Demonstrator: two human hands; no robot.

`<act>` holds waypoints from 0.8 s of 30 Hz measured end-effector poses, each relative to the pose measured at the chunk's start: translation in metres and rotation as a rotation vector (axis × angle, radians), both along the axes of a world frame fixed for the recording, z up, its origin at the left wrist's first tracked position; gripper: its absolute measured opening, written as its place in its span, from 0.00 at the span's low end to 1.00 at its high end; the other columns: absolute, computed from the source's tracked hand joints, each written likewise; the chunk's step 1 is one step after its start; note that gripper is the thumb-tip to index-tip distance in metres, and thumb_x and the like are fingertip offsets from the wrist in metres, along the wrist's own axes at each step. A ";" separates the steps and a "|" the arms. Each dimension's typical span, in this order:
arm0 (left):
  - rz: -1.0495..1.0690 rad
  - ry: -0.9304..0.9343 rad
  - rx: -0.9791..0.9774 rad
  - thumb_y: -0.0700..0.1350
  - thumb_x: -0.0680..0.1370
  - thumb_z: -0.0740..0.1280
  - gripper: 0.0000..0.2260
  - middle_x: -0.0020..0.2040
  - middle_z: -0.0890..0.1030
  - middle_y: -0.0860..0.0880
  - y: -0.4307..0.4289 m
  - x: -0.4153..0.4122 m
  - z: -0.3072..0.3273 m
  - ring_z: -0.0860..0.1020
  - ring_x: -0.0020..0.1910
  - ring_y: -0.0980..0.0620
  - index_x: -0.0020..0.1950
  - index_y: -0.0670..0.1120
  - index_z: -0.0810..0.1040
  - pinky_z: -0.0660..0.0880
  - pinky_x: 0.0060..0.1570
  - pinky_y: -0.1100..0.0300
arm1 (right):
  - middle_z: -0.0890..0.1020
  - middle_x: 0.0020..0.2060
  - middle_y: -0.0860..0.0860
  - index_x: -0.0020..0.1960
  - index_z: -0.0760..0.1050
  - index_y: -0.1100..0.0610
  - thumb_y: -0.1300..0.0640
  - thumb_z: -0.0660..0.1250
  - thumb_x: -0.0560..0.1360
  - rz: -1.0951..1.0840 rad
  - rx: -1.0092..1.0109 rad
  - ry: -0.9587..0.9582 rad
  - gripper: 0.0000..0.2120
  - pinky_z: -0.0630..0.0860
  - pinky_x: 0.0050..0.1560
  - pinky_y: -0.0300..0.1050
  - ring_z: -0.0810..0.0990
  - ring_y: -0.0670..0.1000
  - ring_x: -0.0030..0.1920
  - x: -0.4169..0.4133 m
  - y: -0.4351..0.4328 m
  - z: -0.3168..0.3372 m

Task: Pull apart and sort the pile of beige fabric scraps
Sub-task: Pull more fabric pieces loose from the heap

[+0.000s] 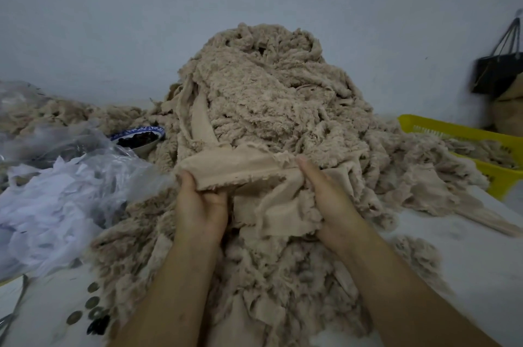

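Both hands, left hand (199, 202) and right hand (325, 193), grip one smooth scrap (240, 169) at frame centre; it should next be pulled free from the pile (268, 97).

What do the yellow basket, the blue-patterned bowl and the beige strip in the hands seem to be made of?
Yellow slotted basket: likely moulded plastic, glossy, with vent slits.
Blue-patterned white bowl: probably glazed ceramic, shiny rim.
Beige strip: apparently soft textile, matte face, fuzzy frayed edges.
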State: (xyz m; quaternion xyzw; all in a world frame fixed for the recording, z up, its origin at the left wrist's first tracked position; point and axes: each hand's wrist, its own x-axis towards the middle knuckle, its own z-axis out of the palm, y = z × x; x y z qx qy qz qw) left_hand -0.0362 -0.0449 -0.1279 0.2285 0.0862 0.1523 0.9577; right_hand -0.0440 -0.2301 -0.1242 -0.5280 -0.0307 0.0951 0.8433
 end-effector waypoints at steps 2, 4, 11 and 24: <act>-0.017 -0.026 0.142 0.49 0.85 0.58 0.13 0.55 0.86 0.46 -0.005 -0.002 0.001 0.85 0.52 0.50 0.61 0.45 0.78 0.82 0.52 0.52 | 0.86 0.51 0.59 0.49 0.87 0.57 0.41 0.70 0.69 0.012 0.103 0.018 0.21 0.83 0.44 0.49 0.86 0.56 0.51 0.002 -0.001 0.000; -0.001 -0.024 0.490 0.45 0.84 0.60 0.11 0.55 0.85 0.48 -0.014 -0.008 0.001 0.84 0.54 0.48 0.58 0.50 0.81 0.81 0.49 0.53 | 0.86 0.53 0.59 0.50 0.87 0.57 0.42 0.67 0.73 0.029 0.165 -0.024 0.20 0.83 0.45 0.46 0.85 0.55 0.53 0.002 -0.001 0.000; -0.171 -0.218 1.223 0.60 0.75 0.69 0.07 0.50 0.85 0.59 -0.046 -0.027 -0.006 0.83 0.50 0.61 0.52 0.64 0.81 0.79 0.46 0.66 | 0.85 0.55 0.53 0.64 0.78 0.53 0.38 0.66 0.72 -0.059 -0.077 -0.196 0.26 0.79 0.58 0.51 0.84 0.52 0.57 0.002 0.006 -0.005; -0.007 0.047 1.028 0.62 0.79 0.60 0.17 0.46 0.85 0.52 -0.034 -0.015 -0.009 0.83 0.44 0.55 0.48 0.55 0.85 0.78 0.40 0.60 | 0.85 0.43 0.50 0.45 0.83 0.52 0.46 0.67 0.78 -0.031 0.423 -0.298 0.12 0.81 0.44 0.42 0.83 0.51 0.49 0.011 -0.027 0.008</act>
